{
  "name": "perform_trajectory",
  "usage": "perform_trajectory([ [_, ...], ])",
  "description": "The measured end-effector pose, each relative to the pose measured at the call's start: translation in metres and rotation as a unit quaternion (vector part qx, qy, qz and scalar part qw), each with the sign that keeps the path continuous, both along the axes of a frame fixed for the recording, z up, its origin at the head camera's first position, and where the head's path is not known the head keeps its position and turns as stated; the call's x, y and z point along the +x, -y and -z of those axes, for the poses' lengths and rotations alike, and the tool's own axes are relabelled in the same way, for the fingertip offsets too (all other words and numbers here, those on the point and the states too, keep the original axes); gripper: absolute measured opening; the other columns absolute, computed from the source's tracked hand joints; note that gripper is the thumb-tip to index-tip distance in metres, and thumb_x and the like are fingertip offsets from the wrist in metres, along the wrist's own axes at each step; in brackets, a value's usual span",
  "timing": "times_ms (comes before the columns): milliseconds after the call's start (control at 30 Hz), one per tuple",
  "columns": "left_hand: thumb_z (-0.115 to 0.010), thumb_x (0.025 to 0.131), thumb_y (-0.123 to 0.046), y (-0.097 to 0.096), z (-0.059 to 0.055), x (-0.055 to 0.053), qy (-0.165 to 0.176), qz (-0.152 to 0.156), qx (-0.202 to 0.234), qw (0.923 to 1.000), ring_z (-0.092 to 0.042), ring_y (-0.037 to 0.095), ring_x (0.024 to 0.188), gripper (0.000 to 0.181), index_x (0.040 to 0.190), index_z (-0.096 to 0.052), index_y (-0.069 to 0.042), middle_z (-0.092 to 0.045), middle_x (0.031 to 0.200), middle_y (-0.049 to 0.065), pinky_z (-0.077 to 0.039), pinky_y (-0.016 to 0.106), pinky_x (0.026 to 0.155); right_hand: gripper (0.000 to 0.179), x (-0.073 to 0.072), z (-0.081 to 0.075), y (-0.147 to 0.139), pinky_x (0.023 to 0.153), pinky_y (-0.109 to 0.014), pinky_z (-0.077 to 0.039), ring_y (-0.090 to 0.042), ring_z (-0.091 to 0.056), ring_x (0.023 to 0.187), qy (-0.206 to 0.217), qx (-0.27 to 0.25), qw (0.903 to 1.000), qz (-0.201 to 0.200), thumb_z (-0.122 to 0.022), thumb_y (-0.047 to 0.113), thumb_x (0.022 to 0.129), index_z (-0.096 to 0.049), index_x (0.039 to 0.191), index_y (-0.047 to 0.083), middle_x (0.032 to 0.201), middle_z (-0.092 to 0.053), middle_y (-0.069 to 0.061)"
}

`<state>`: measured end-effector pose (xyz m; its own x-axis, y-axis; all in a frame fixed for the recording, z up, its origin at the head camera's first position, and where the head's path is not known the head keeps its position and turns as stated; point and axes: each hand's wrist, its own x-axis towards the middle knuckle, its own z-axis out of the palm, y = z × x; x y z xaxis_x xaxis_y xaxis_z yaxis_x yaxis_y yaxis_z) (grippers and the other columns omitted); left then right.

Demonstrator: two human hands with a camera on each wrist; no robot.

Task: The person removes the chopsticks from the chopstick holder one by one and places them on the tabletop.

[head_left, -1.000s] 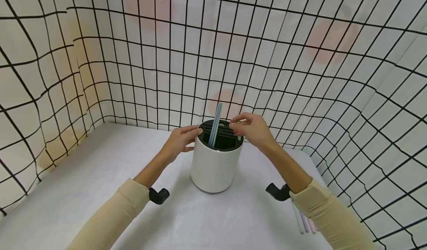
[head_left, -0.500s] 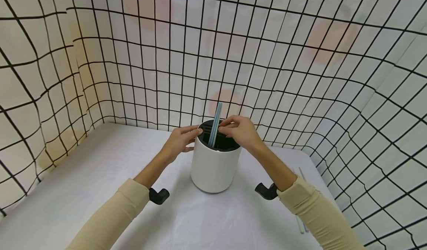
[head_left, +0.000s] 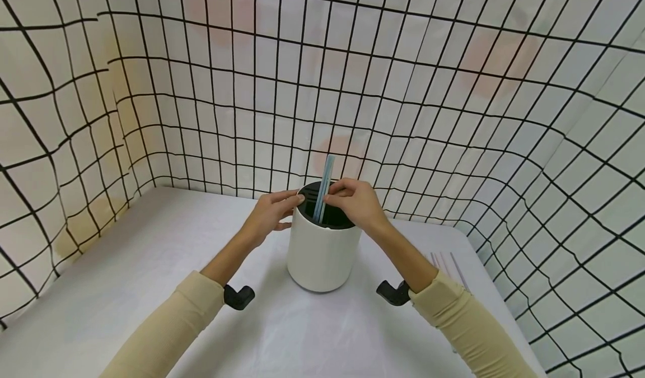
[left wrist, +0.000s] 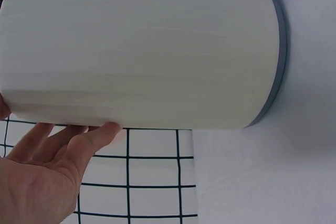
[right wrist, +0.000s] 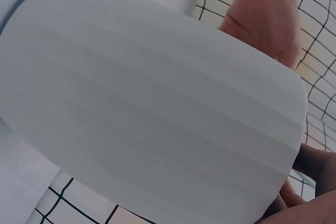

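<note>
A white cylindrical utensil holder (head_left: 322, 260) with a black divided insert (head_left: 311, 190) stands upright on the table. Several light blue straws (head_left: 326, 176) lean in its front opening, with their upper ends sticking out. My left hand (head_left: 267, 217) holds the holder's left side, thumb at the rim; in the left wrist view its fingertips (left wrist: 111, 128) touch the white wall (left wrist: 142, 51). Over the rim from the right, my right hand (head_left: 359, 203) pinches the straws between thumb and index finger. The right wrist view mostly shows the holder's wall (right wrist: 152, 98), hiding the straws.
More pastel straws (head_left: 456, 269) lie on the table to the right, partly covered by my right forearm. A black wire grid (head_left: 274, 95) encloses the back and sides. Pale cloth covers the tabletop (head_left: 171, 238).
My right hand has moved left from the insert's right edge to the blue straws and now pinches them. The left hand and the holder stay where they were.
</note>
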<state>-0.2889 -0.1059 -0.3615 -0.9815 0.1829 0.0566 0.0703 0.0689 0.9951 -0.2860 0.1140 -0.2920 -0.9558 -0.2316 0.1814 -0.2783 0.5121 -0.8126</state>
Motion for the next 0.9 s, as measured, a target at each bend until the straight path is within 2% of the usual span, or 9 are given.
perform_trajectory([
  [167,-0.065,0.097,-0.046,0.0,0.0,0.0,0.002,0.001,0.0,1.0,-0.06,0.028,0.131,0.057,0.144,-0.058,-0.016,-0.062,0.142,0.007,-0.055,0.052,0.101,0.021,0.0,-0.004,-0.003,0.095,-0.044,-0.057,-0.027,-0.068,0.101,0.016,-0.01,0.9998,0.0,-0.075,0.019,0.092,-0.072,0.107,0.005,0.108,-0.074,-0.013],
  [367,-0.065,0.097,-0.047,0.0,0.001,0.0,0.001,0.0,-0.002,1.0,-0.06,0.028,0.131,0.058,0.145,-0.057,-0.015,-0.061,0.142,0.007,-0.055,0.051,0.1,0.024,0.003,-0.017,-0.008,0.095,-0.042,-0.058,-0.028,-0.071,0.101,0.05,-0.031,0.9982,-0.009,-0.072,0.02,0.095,-0.068,0.113,0.006,0.118,-0.073,-0.015],
  [700,-0.066,0.097,-0.046,-0.001,0.001,0.001,0.0,-0.001,-0.003,1.0,-0.059,0.028,0.132,0.059,0.146,-0.055,-0.015,-0.06,0.144,0.006,-0.054,0.05,0.101,0.025,0.011,-0.049,-0.017,0.092,-0.044,-0.06,-0.034,-0.073,0.1,0.036,-0.094,0.9948,-0.019,-0.07,0.019,0.098,-0.062,0.115,0.003,0.114,-0.072,-0.019],
  [900,-0.066,0.097,-0.045,-0.001,0.001,0.0,0.0,-0.002,-0.002,1.0,-0.059,0.029,0.132,0.06,0.147,-0.055,-0.015,-0.06,0.144,0.007,-0.054,0.051,0.102,0.029,0.017,-0.067,-0.025,0.089,-0.039,-0.062,-0.029,-0.074,0.096,0.021,-0.11,0.9936,-0.011,-0.068,0.021,0.099,-0.06,0.12,0.002,0.112,-0.071,-0.016],
])
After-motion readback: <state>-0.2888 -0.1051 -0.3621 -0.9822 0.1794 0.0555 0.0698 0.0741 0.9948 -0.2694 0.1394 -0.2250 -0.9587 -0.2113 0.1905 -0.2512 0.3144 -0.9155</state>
